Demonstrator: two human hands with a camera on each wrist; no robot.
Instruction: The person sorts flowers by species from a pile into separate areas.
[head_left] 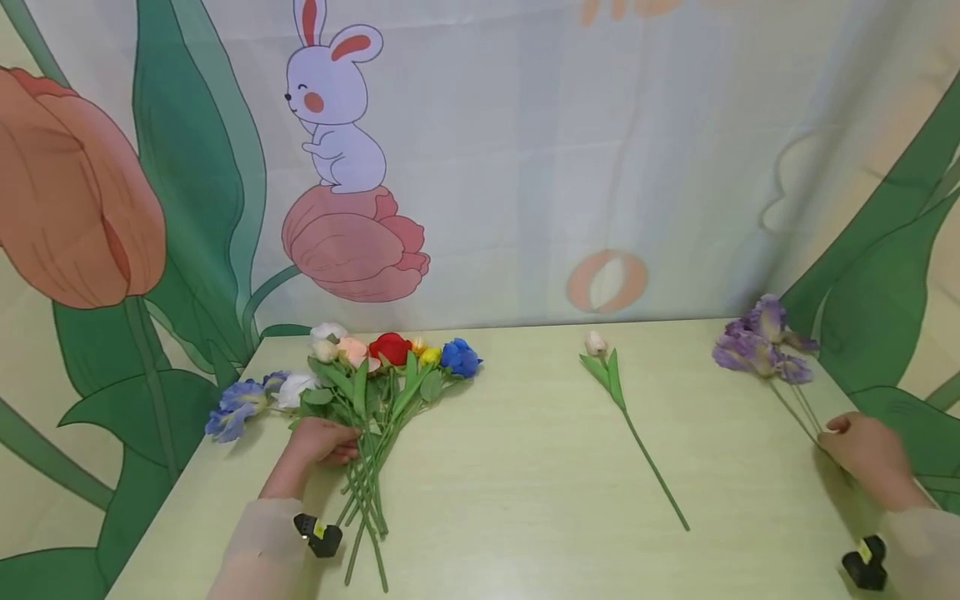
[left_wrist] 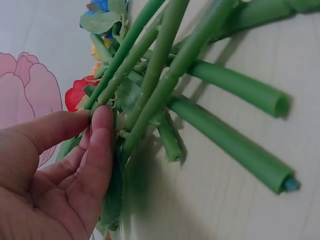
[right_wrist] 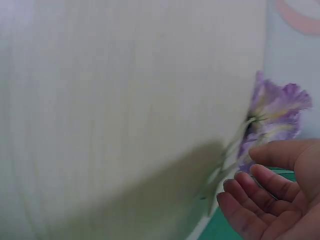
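Pinching, left side: in the head view, the left hand (head_left: pixel 322 442) grips at the bunch (head_left: pixel 360 387), just below the leaves, where the stems (head_left: pixel 365 471) cross; probably held there because that point gathers them.
Bunch: on the left of the table (head_left: pixel 517 450), blooms toward the far edge and stems fanned to the near side, which likely leaves the stems within reach; its blooms are white, peach, red, yellow and blue.
Iris: the blue-violet iris (head_left: pixel 240 408) lies left of the bunch.
Tulip: a pale pink tulip (head_left: pixel 614 379) lies alone, right of the middle, bud far and stem slanting near and right.
Purple flowers: the purple flowers (head_left: pixel 757 350) lie at the far right, petals ruffled, thin stalks running to the right hand (head_left: pixel 873 454).
Stems, left wrist view: thumb and forefinger meet on a green stem; exactly which one is hard to tell. The stems look smooth and straight, and one end shows a bluish core.
Petals, right wrist view: thumb and fingers sit apart, loosely bent, beside the pale stalks; none looks firmly grasped, and I cannot tell whether they touch. The petals look soft and crinkled, lilac with yellowish streaks.
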